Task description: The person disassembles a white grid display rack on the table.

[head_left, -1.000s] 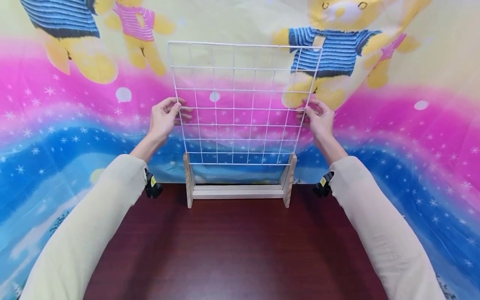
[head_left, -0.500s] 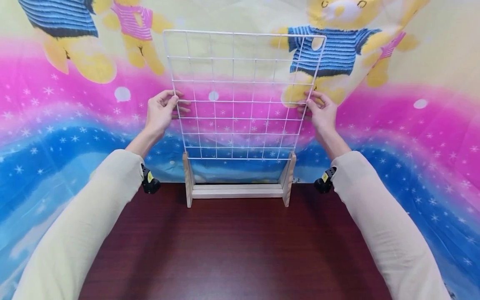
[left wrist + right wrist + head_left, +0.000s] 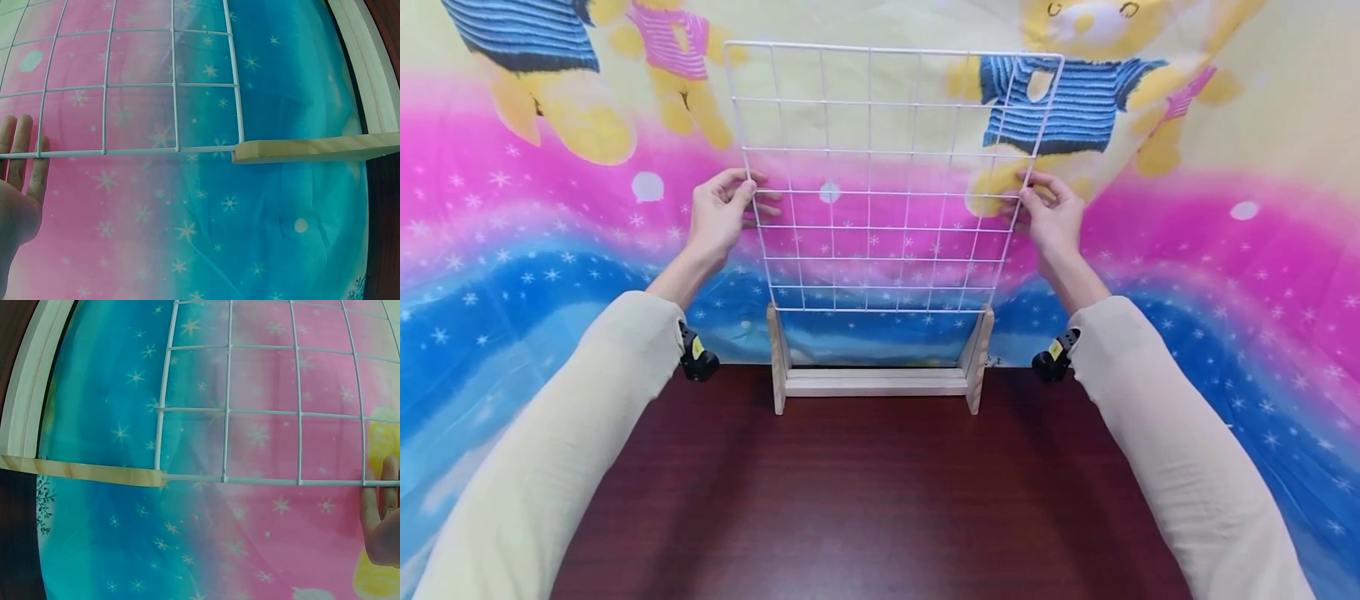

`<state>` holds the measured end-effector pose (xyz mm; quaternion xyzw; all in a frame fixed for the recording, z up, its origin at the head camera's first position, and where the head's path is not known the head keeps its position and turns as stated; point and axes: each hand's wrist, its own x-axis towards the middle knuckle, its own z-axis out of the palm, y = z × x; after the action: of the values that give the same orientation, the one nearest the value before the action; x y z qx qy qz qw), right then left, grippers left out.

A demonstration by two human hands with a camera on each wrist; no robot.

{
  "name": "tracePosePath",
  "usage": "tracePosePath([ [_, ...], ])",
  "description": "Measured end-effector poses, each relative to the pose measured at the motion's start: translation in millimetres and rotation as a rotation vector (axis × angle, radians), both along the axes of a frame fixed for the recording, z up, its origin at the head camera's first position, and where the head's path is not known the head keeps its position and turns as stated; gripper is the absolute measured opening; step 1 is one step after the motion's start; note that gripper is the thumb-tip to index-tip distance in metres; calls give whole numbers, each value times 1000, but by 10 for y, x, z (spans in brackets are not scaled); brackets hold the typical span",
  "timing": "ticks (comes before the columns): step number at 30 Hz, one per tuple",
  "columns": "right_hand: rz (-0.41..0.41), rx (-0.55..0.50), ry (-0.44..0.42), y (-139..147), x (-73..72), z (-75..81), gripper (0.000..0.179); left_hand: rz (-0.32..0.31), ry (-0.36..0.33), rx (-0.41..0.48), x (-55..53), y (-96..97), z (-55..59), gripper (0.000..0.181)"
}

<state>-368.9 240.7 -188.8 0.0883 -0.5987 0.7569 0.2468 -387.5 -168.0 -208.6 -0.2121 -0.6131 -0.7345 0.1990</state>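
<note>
A white wire grid panel (image 3: 869, 227) stands upright above a light wooden stand (image 3: 876, 383). Its bottom wire is level with the tops of the stand's two side posts. My left hand (image 3: 718, 212) pinches the panel's left edge wire, thumb in front and fingers behind the mesh. On the opposite edge my right hand (image 3: 1054, 218) holds the wire the same way. The left wrist view has the panel's lower corner meeting the tip of a wooden post (image 3: 312, 150). A similar corner at the other post (image 3: 94, 472) appears in the right wrist view.
The stand rests at the back of a dark reddish-brown tabletop (image 3: 880, 500). Close behind it hangs a colourful cloth (image 3: 1187, 233) printed with bears and snowflakes. A small black camera (image 3: 698, 354) sits at the left sleeve cuff, another (image 3: 1055, 354) at the right.
Both hands have moved up and slightly apart, raising the grid panel. Its bottom wire has risen from below the post tops to about their level. The stand has stayed put.
</note>
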Motion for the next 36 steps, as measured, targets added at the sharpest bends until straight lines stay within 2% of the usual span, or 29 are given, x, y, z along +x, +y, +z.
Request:
tracePosePath([
  [9,-9,-3,-2,-4,3,28,20,11,1,-9,-37,-21,9,19],
  [14,11,-26,8,-15,13,69,18,15,9,-13,-24,-33,39,20],
  [18,16,-9,11,-8,38,42,19,3,-17,-23,11,-37,24,20],
  [25,37,3,-19,30,114,-69,21,-41,-53,-26,67,-81,-49,23],
  [29,46,43,-17,46,168,-129,23,-29,-73,-49,106,-105,-106,24],
  [36,66,120,-80,76,257,-283,30,-34,-114,-94,159,-138,-291,28],
])
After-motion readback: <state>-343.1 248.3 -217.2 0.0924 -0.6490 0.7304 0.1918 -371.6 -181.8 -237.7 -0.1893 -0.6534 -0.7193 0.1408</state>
